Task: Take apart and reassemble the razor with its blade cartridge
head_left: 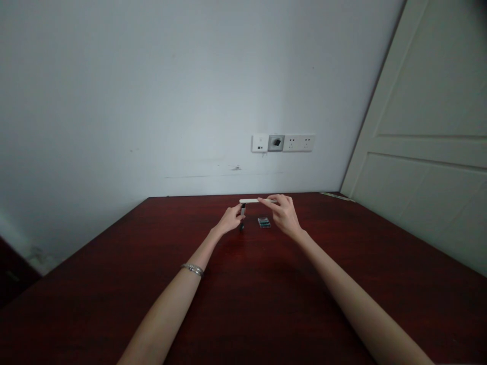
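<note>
My right hand [284,215] pinches the right end of a thin white bar [255,201], held level above the far part of the dark red table [266,304], while my left hand [230,219], at 9 o'clock from it, closes its fingertips [239,214] on a small dark piece [242,210] hanging under the bar's left end. A small blue-and-clear packet [264,222] lies on the table between my 2 hands, just below the bar. On the wall at 12 o'clock sits a row of white sockets [283,143], and a bracelet [193,269] circles my left wrist.
</note>
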